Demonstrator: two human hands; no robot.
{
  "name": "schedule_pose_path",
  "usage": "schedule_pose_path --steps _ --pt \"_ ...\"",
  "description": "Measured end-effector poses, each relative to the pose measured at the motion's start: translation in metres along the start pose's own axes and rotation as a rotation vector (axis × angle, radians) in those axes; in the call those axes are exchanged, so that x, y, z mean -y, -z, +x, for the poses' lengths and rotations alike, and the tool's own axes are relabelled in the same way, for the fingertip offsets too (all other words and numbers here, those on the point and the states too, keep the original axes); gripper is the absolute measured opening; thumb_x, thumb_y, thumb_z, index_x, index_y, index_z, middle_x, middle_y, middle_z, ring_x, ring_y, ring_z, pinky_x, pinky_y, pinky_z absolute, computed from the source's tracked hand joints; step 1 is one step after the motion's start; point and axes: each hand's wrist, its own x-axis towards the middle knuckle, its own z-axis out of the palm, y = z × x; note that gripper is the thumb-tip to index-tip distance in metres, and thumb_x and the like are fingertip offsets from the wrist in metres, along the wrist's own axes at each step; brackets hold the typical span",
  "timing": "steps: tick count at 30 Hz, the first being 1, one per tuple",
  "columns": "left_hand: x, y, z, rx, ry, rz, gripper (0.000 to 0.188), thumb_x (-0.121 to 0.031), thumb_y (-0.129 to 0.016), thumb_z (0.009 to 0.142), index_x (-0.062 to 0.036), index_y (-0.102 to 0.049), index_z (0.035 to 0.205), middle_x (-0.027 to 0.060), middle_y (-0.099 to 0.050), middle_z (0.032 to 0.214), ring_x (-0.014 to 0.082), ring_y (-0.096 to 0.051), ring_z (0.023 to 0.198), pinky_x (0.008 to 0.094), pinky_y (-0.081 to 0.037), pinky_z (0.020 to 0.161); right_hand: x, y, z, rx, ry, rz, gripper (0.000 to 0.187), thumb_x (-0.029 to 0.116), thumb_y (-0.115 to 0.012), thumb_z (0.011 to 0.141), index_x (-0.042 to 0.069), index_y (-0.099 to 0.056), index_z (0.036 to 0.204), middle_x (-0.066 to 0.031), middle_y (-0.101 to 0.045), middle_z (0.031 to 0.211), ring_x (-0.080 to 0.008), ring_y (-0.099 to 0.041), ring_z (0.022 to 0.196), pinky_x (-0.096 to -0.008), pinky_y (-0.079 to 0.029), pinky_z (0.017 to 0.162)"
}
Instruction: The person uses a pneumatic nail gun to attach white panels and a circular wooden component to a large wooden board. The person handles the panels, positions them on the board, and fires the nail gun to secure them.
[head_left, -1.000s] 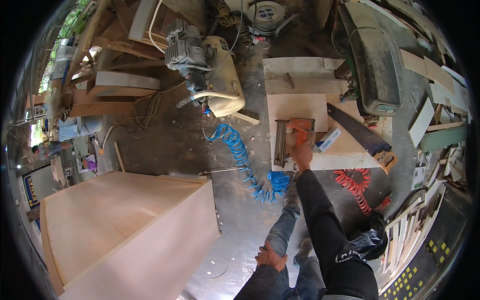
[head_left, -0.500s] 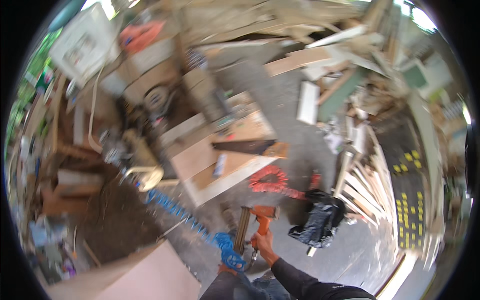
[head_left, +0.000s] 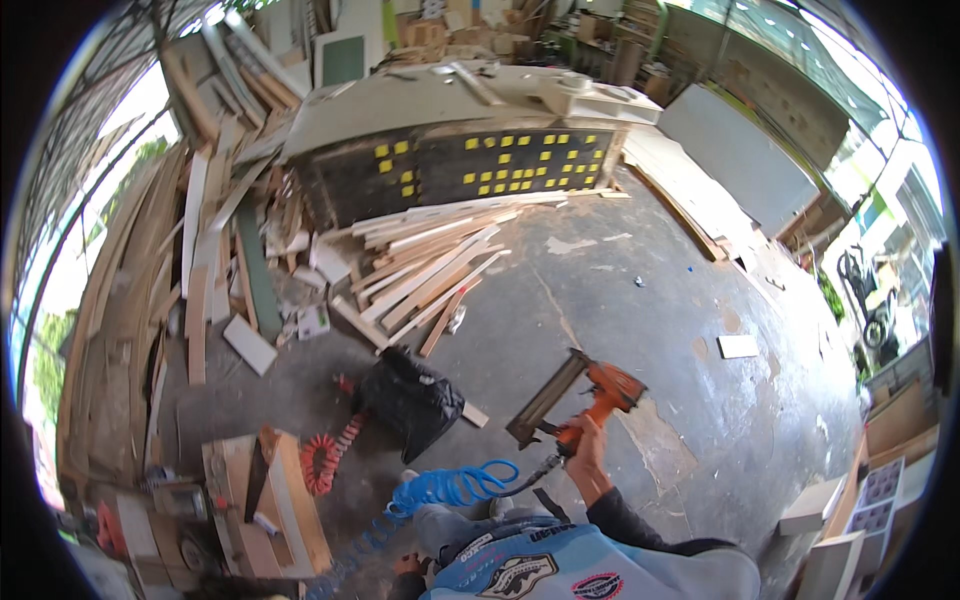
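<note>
My right hand (head_left: 585,445) is wrapped round the handle of an orange nail gun (head_left: 612,393), held out in front of me. Its long dark magazine points toward the left. From the fitting at the handle's base, a blue coiled air hose (head_left: 445,487) runs left across my legs and down toward the lower edge. My left hand (head_left: 408,565) hangs low by my left side, close to the hose. It is small and partly hidden, so its fingers cannot be made out.
A black plastic bag (head_left: 410,400) and a red coiled hose (head_left: 320,463) lie on the concrete floor. At lower left, a handsaw (head_left: 257,475) rests on a wooden box (head_left: 305,510). Wood strips (head_left: 430,275) are piled before a black panel with yellow squares (head_left: 345,180).
My view has swung to the right, bringing the yellow-marked panel to the front. The nail gun stays in my right hand and is now further right. The wooden box has shifted to lower left.
</note>
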Motion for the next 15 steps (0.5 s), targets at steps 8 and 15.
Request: schedule_pose_path --steps 8,15 --pt "-0.233 0.122 0.066 -0.148 0.086 -0.431 0.054 -0.047 -0.077 0.078 -0.0050 -0.071 0.110 0.0147 -0.071 0.104 0.0304 -0.067 0.100 0.0430 -0.053 0.089 0.106 0.056 0.101 -0.119 0.246 0.397 0.016 0.004 -0.060 0.080 0.007 -0.052 0.094 -0.0057 -0.056 0.079 -0.0203 -0.062 0.074 -0.0389 -0.054 0.069" --pt "-0.448 0.195 0.208 -0.116 -0.108 -0.136 0.033 -0.032 -0.075 0.078 -0.0067 -0.072 0.100 0.0144 -0.071 0.091 0.0315 -0.068 0.087 0.0429 -0.054 0.078 0.194 0.060 0.256 -0.160 0.353 0.469 0.017 0.004 -0.060 0.081 0.009 -0.052 0.095 -0.0045 -0.055 0.075 -0.0200 -0.060 0.072 -0.0413 -0.053 0.070"
